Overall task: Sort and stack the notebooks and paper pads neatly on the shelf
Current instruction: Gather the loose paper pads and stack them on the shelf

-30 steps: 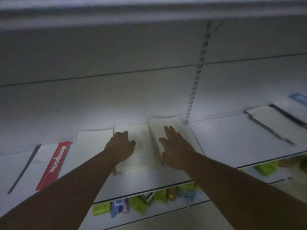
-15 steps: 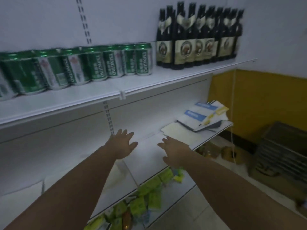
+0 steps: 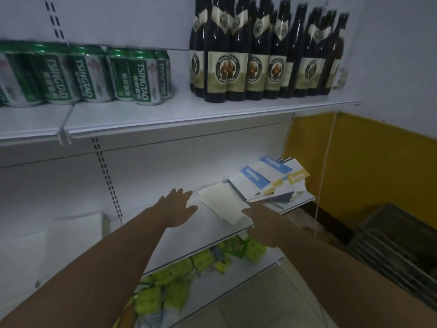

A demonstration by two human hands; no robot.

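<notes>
Holding left hand (image 3: 176, 209) spread open at white paper pad's (image 3: 221, 201) nine o'clock, right hand (image 3: 262, 224) straight-fingered at five o'clock.

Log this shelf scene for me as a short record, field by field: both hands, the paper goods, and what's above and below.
left hand: open, fingers spread, over the middle shelf, left of the white pad
right hand: open, fingertips at the white pad's near edge
white pad: lies flat, askew, beside the notebook pile
notebook pile: blue and yellow covers, fanned untidily at the shelf's right end
upper shelf: green cans left, dark bottles right
lower shelf: green packets
</notes>
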